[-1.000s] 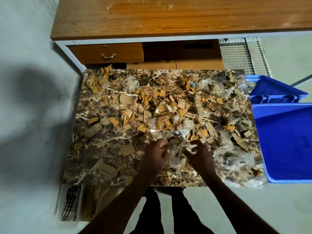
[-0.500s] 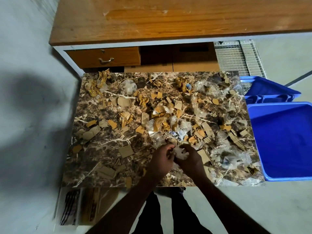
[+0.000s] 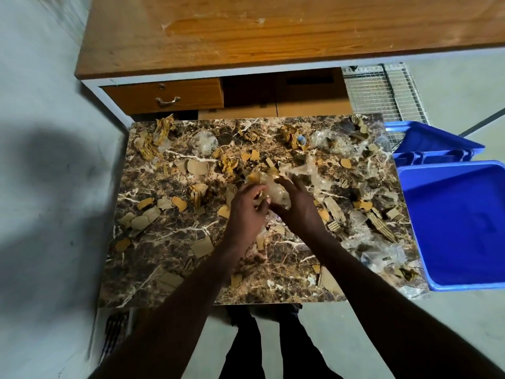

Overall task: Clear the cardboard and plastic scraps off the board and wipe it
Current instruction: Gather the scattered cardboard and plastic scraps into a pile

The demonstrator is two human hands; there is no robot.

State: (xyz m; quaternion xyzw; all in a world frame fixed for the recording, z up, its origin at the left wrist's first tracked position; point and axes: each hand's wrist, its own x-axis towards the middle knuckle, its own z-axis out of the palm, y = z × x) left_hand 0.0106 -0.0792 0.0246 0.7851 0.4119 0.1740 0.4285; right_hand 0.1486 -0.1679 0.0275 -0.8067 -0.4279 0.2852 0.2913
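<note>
A bundle of clear plastic scraps point(image 3: 276, 191) mixed with torn cardboard is grasped between both hands above the middle of the marble-patterned board point(image 3: 169, 233). The left hand point(image 3: 246, 212) is curled round the bundle's left side, and the right hand point(image 3: 296, 206) is clamped over its right side, so each grip is closed on the same wad; a strip of film is seen trailing from it toward the far right. Loose cardboard pieces point(image 3: 202, 246) are scattered across the board on every side of the hands, with flat tan pieces mostly on the left and crumpled plastic film point(image 3: 382, 254) gathered thickly along the right edge. A blue bin point(image 3: 459, 222) is set just beside the board's right edge, and a second blue container point(image 3: 434, 144) is placed behind it. A wooden desk point(image 3: 273, 31) with a handled drawer point(image 3: 164, 95) is seen at the far side, with wire mesh point(image 3: 382, 90) beneath it on the right.
</note>
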